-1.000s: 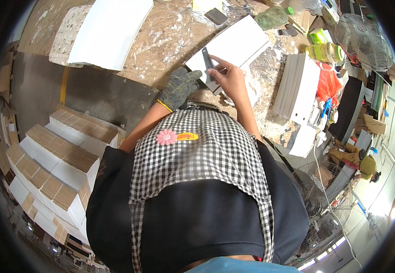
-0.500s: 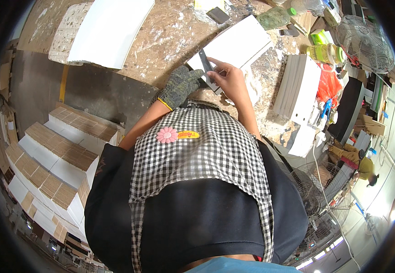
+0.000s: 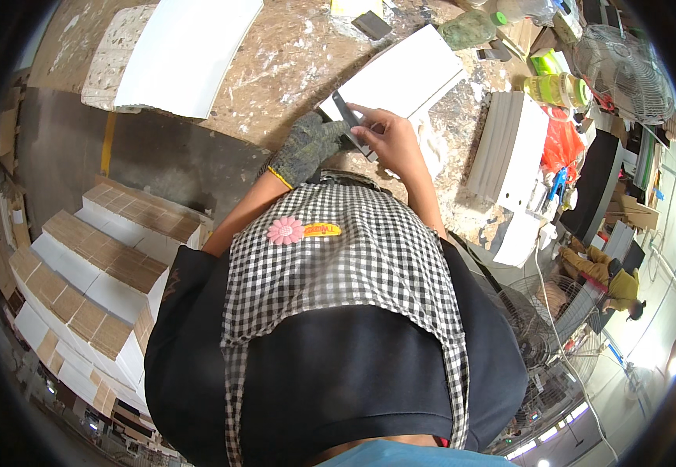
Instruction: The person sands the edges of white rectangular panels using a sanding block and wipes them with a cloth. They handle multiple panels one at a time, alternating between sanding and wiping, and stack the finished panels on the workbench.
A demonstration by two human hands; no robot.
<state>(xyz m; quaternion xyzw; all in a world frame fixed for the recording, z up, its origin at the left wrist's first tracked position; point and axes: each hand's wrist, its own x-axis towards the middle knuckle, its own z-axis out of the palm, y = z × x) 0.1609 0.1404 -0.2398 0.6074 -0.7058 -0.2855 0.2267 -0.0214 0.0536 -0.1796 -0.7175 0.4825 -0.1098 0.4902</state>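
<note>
A long white board-like piece [image 3: 402, 71] with a thick side lies slanted on the worktable in front of me. My right hand [image 3: 392, 140], bare, is closed around a narrow dark flat strip [image 3: 343, 107], thumb and fingers pinching its near part. The strip slants over the near end of the white piece. My left hand [image 3: 309, 148], in a dark grey knitted glove with a yellow cuff edge, is bent against the near left corner of that piece. Its fingertips are partly hidden, so I cannot tell exactly what they grip.
White sheets [image 3: 186, 54] lie at the table's far left. To the right stand several stacked white boards [image 3: 501, 148], a red plastic bag [image 3: 562, 144], a yellow-green jar [image 3: 556, 91] and a fan [image 3: 626, 74]. Brown-topped white stacks [image 3: 100, 249] stand at left. A person [image 3: 622, 288] is at far right.
The dark strip's far tip has swung left and a little nearer, with my right hand shifting slightly nearer. My left hand stays almost in place. The person at far right shows more.
</note>
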